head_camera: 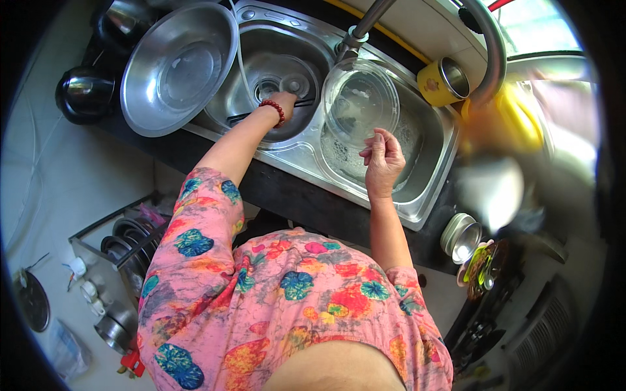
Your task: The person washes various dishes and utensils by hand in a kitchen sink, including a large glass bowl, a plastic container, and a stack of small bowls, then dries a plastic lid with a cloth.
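Observation:
My left hand (284,105), with a red bead bracelet at the wrist, reaches into the left basin (301,128) of a stainless steel double sink. Dark chopsticks (307,102) lie at its fingers, and a small clear round dish (295,85) is just beyond them; whether the hand grips either is hidden. My right hand (384,156) is raised over the right basin (425,141), fingers curled at the near rim of a clear round plastic lid or bowl (362,100). That clear piece is tilted above sudsy water (342,156).
A large metal basin (188,68) leans over the sink's left edge. The faucet (349,44) stands behind the divider. A yellow mug (442,80) is at the back right corner. Small metal bowls (462,239) sit at right, and a rack of pans (129,239) stands lower left.

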`<state>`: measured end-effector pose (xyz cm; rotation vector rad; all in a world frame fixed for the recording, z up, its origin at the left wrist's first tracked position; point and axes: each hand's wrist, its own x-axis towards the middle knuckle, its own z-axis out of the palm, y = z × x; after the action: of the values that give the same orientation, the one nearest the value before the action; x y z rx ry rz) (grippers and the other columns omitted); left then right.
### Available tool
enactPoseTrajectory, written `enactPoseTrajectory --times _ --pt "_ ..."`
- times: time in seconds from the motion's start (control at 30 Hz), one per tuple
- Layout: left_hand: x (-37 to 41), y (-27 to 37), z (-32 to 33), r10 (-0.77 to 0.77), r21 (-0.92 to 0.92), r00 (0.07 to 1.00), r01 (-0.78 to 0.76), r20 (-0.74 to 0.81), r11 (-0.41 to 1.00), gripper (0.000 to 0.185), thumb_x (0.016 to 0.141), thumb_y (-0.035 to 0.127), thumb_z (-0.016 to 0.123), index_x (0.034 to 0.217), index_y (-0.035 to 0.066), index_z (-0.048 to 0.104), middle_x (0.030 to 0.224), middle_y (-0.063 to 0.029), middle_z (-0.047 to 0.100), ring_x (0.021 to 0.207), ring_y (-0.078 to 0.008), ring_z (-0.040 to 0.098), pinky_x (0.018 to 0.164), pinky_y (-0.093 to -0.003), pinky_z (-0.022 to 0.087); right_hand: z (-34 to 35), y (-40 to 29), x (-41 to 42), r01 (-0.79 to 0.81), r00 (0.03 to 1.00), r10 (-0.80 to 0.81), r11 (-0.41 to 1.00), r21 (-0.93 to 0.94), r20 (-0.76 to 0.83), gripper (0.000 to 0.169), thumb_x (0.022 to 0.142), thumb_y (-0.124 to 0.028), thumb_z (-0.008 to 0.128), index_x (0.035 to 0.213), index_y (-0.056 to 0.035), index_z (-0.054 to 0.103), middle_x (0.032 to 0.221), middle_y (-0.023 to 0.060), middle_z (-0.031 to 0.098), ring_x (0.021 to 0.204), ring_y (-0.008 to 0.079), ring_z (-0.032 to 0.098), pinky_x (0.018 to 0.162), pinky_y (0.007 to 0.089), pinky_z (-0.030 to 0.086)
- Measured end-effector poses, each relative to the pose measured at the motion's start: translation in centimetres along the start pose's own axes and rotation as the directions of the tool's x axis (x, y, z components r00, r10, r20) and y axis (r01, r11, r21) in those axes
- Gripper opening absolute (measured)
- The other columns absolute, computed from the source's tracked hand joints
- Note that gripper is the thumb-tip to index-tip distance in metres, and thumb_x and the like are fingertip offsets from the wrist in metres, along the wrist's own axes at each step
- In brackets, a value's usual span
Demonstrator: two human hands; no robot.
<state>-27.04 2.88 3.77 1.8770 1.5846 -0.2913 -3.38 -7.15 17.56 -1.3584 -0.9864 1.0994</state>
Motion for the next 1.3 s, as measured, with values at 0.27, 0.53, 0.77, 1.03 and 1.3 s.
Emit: enactPoseTrajectory --times 0.27,0.53,0.77,1.03,1.3 --pt "-3.3 -1.2 -1.9 -0.212 -0.080 0.942 0.197 -0.260 0.977 0.028 0.078 0.011 0.049 0.103 0.002 0.057 0.104 -0.0177 0.059 0.096 -0.0326 0.057 0.080 -0.0411 0.045 0.6 0.2 0.3 0.016 1.000 -0.016 1.000 -0.004 0.012 0.016 0.089 -0.007 0.053 0.101 0.0024 0.058 0.074 0.0032 0.058 0.056 0.0062 0.052 0.050 0.0194 0.046" --pt "-3.6 1.0 -5.4 0.024 -0.007 0.439 -0.070 -0.898 0.998 0.075 0.066 0.004 0.065 0.133 0.012 0.031 0.136 -0.0152 0.028 0.124 -0.0358 0.030 0.102 -0.0453 0.026 0.5 0.5 0.4 0.010 0.999 -0.009 0.999 -0.044 0.034 0.017 0.089 -0.007 0.054 0.101 0.0036 0.058 0.073 0.0030 0.057 0.053 0.0063 0.053 0.045 0.0186 0.042" --pt "-0.2 -0.4 -5.4 -0.602 -0.412 0.722 0.460 -0.342 0.786 0.062 0.073 0.012 0.064 0.128 0.013 0.035 0.128 -0.0154 0.044 0.122 -0.0313 0.039 0.100 -0.0476 0.028 -0.3 0.1 -0.4 0.005 1.000 -0.005 1.000 -0.012 0.002 0.017 0.090 -0.009 0.054 0.103 0.0022 0.057 0.075 0.0047 0.059 0.054 0.0073 0.054 0.045 0.0182 0.041" --pt "-5.2 -2.6 -7.4 -0.320 -0.257 0.623 0.193 -0.713 0.947 0.015 0.083 0.010 0.051 0.093 0.003 0.059 0.086 -0.0212 0.061 0.085 -0.0398 0.059 0.072 -0.0441 0.049 -4.8 1.0 -0.2 -0.059 0.989 0.060 0.998 0.010 -0.133 0.017 0.091 -0.013 0.053 0.099 0.0012 0.057 0.073 0.0059 0.059 0.050 0.0084 0.053 0.041 0.0182 0.038" --pt "-13.3 3.9 -6.9 -0.429 -0.808 0.735 -0.272 -0.525 0.523 0.012 0.083 0.005 0.050 0.091 -0.003 0.054 0.063 -0.0080 0.054 0.045 -0.0158 0.057 0.033 -0.0280 0.045 -9.4 5.0 1.7 -0.312 0.912 0.360 0.920 0.236 -0.197 0.019 0.090 -0.016 0.053 0.093 0.0028 0.054 0.068 0.0116 0.058 0.046 0.0142 0.054 0.036 0.0226 0.039"
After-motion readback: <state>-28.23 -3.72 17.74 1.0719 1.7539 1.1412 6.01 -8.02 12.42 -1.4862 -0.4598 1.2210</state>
